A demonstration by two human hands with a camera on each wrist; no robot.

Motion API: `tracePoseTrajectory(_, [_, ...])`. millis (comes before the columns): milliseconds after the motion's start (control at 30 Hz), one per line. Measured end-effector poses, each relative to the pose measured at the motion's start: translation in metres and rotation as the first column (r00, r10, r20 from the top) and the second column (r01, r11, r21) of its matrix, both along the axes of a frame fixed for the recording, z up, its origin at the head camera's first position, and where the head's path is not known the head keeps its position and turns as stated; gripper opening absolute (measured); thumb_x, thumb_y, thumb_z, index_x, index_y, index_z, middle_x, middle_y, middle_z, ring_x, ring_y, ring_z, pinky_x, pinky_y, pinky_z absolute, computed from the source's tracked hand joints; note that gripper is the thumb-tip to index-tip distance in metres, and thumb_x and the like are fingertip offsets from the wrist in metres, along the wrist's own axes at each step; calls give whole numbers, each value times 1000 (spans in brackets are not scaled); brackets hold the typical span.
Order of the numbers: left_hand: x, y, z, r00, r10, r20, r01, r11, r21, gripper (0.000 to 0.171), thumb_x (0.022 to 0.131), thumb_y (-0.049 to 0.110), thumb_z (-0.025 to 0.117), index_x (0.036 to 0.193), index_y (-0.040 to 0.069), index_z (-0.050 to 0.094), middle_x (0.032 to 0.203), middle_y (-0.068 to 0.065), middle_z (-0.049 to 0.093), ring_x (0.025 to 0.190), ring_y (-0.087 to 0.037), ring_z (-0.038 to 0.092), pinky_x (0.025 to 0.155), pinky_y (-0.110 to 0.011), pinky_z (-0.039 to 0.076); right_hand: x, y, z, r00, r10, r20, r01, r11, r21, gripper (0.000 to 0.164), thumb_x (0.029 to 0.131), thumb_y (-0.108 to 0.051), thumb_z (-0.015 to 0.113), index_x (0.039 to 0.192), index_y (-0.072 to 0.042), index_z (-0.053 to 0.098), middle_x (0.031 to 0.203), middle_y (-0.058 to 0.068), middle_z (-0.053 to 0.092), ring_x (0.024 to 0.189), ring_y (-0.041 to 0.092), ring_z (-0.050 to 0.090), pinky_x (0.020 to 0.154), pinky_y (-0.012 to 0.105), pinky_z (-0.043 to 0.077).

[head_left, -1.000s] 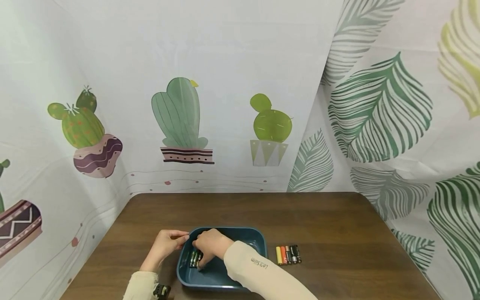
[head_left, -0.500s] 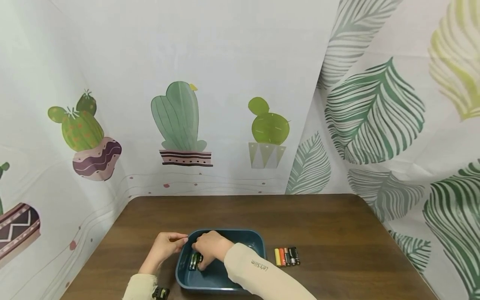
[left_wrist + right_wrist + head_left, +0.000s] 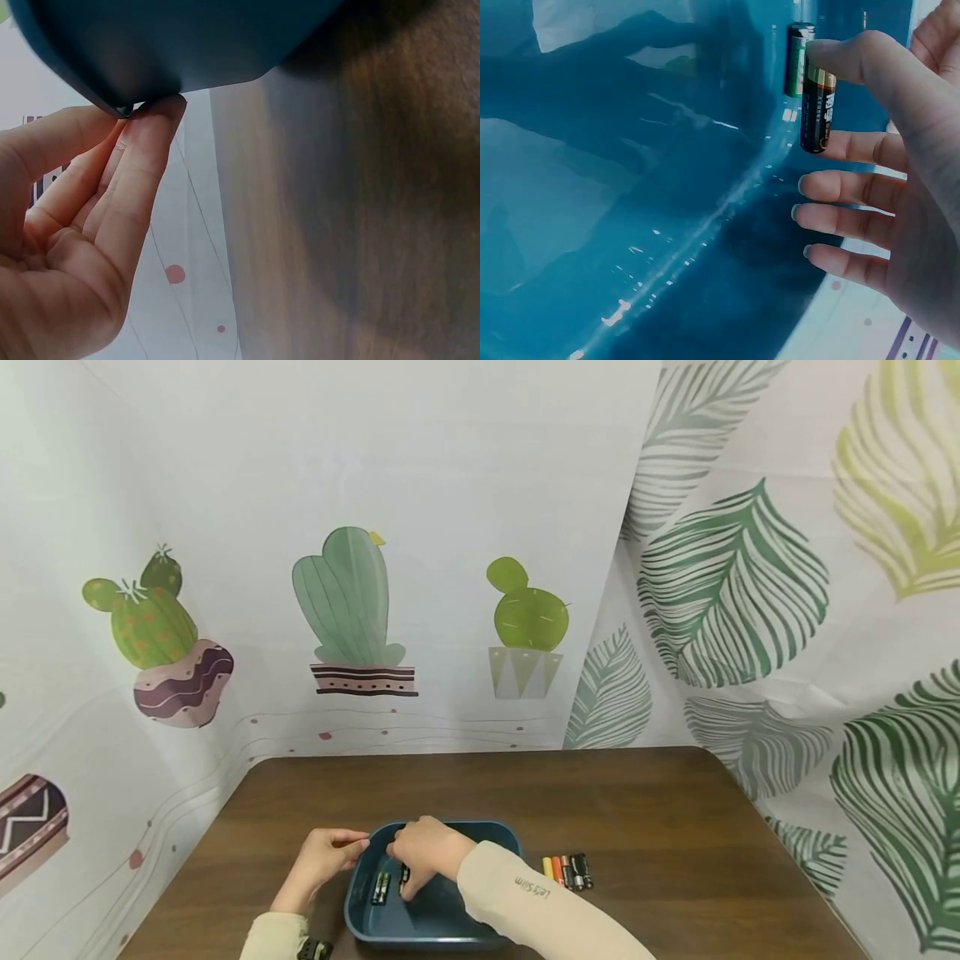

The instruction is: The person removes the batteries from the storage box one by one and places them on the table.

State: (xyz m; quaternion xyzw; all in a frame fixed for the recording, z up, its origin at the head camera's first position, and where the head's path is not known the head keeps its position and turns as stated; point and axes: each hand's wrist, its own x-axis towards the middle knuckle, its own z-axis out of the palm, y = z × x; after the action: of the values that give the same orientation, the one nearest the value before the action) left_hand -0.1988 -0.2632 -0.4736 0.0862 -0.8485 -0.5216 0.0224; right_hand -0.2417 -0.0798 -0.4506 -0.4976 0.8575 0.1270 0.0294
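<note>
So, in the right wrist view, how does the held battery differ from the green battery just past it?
The held battery is black with a gold band; the green battery shows green on its side. The held battery is pinched in the right hand; the green battery lies in the blue tray, ungripped. Both are cylinders.

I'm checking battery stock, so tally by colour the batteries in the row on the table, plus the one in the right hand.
Yellow battery: 1
Orange battery: 1
Dark batteries in the row: 3
Black-and-gold battery in the right hand: 1
Total: 6
</note>
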Motion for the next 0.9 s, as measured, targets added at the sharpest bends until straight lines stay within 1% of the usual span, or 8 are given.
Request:
tracePoseTrajectory(133, [0, -1, 0, 1000, -4, 0, 4, 1000, -2, 16, 85, 2, 70, 97, -8, 72, 93, -20, 70, 75, -23, 68, 65, -36, 58, 1, 5, 7, 1000, 11, -16, -11, 1000, -12, 46, 74, -60, 71, 108, -30, 66, 94, -17, 62, 84, 3, 57, 70, 21, 47])
tracePoseTrajectory(367, [0, 0, -1, 1000, -4, -14, 4, 1000, 2, 17, 84, 3, 71, 96, -9, 72, 92, -20, 70, 75, -22, 68, 64, -34, 58, 3, 17, 18, 999, 9, -52, -10, 1000, -26, 38, 75, -59, 71, 97, -29, 64, 84, -14, 57, 76, 5, 53, 62, 20, 44])
tracePoseTrajectory(533, [0, -1, -2, 1000, 1, -7, -1, 1000, 2, 16, 84, 3, 71, 96, -8, 73, 90, -17, 71, 74, -20, 67, 63, -31, 58, 4, 26, 24, 999, 0, -40, -1, 999, -35, 35, 77, -58, 70, 97, -30, 63, 87, -14, 57, 79, 5, 52, 67, 21, 43])
tracePoseTrajectory(667, [0, -1, -2, 1000, 0, -7, 0, 1000, -4, 15, 84, 3, 72, 95, -7, 73, 90, -16, 71, 74, -18, 66, 63, -31, 57, 4, 34, 25, 999, -3, -49, 1, 999, -44, 40, 77, -59, 69, 104, -30, 65, 92, -14, 57, 82, 5, 52, 71, 21, 45])
tracePoseTrajectory(733, [0, -1, -1, 1000, -8, -14, 8, 1000, -10, 16, 84, 3, 72, 96, -8, 72, 90, -17, 71, 74, -18, 66, 63, -31, 57, 5, 39, 26, 998, -2, -59, -2, 998, -57, 41, 76, -59, 70, 105, -30, 65, 93, -14, 58, 81, 5, 52, 71, 21, 44])
tracePoseTrajectory(900, [1, -1, -2, 1000, -1, -11, 1, 1000, -9, 15, 83, 3, 72, 95, -7, 73, 89, -16, 71, 73, -18, 66, 63, -31, 57, 3, 53, 28, 997, 6, -72, -14, 994, -108, 34, 76, -55, 70, 98, -29, 64, 87, -13, 55, 75, 5, 47, 68, 20, 41])
